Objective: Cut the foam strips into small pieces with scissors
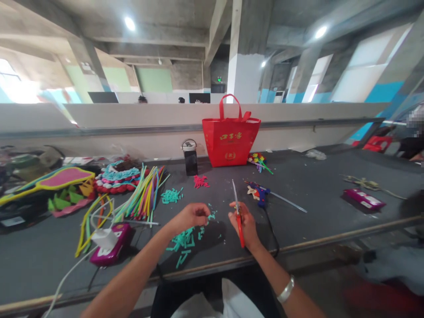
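My right hand (247, 225) is closed around red-handled scissors (241, 234), whose blades point up and away from me and look shut. To its left, my left hand (192, 217) is held in a pinch over the dark table (218, 251). Whatever its fingertips hold is too small to make out. Small green cut pieces (211, 215) lie by those fingertips. Below the left hand is a loose pile of longer green pieces (183, 240). Farther back sit a heap of short green bits (171, 195) and a heap of short red-pink bits (200, 181).
A blue glue gun (261, 194) with a glue stick lies right of the scissors. Colourful fuzzy sticks (145, 194) and a purple power strip (112, 245) are on the left. A red bag (232, 143) and a dark cup (191, 161) stand behind. Another purple box (363, 199) lies right.
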A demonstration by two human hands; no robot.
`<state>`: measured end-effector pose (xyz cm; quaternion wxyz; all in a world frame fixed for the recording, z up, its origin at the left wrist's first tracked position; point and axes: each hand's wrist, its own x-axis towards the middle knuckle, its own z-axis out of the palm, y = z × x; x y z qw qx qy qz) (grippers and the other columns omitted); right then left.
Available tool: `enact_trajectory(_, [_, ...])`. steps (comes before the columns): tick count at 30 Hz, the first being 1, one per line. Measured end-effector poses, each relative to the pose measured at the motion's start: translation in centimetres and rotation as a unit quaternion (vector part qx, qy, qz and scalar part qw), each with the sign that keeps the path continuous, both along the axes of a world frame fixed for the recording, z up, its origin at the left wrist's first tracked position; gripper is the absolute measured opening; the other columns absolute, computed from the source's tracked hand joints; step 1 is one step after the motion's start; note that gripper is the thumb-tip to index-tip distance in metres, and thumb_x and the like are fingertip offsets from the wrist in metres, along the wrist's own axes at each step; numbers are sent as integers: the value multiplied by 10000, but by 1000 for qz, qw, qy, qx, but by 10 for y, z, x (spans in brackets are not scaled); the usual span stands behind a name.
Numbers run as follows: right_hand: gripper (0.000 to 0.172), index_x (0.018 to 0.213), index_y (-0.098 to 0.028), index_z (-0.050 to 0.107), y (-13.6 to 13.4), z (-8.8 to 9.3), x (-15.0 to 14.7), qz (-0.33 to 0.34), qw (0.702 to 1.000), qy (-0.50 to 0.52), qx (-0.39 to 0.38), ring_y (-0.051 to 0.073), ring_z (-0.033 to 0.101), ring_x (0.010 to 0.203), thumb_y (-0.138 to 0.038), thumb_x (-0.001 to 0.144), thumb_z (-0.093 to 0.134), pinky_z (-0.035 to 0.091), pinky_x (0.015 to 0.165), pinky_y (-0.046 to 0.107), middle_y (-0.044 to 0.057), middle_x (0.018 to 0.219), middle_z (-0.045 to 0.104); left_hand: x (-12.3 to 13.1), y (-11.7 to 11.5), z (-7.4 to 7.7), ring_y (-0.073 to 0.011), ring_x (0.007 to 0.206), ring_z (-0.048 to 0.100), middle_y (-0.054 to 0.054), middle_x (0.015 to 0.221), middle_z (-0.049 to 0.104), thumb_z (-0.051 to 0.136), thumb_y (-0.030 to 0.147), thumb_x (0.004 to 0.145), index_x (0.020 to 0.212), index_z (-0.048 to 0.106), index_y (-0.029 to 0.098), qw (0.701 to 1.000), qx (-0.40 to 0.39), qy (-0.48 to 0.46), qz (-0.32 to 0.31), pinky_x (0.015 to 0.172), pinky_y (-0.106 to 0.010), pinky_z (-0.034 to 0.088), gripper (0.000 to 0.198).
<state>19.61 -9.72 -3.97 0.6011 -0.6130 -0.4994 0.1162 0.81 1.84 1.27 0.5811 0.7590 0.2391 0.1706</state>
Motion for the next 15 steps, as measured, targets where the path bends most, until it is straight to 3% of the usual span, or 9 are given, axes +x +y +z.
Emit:
enact_trajectory(3, [259, 1055, -212, 540, 9, 6, -1, 29, 999, 9, 13, 96, 502, 582, -342, 831, 557, 447, 636, 216, -60, 678, 524, 21, 6, 0, -109, 563, 527, -10, 637, 631, 678, 248, 664, 781, 672, 145, 997, -63, -44, 8, 569, -222, 389, 156])
enact_trajectory(8, [359, 1133, -226, 475, 27, 9, -3, 75, 993, 76, 50, 128, 613, 655, -336, 814, 595, 493, 635, 242, -17, 791, 634, 48, 17, -10, -109, 577, 547, -8, 634, 633, 729, 296, 654, 780, 672, 132, 994, -60, -81, 36, 587, -226, 405, 215])
enact_trajectory(15, [311, 1062, -232, 477, 37, -5, -3, 76, 990, 113, 45, 127, 624, 636, -294, 783, 601, 509, 622, 243, -34, 753, 627, 51, 13, -26, -128, 606, 594, -5, 665, 667, 729, 222, 651, 946, 598, 164, 985, -85, -145, 30, 618, -248, 445, 328])
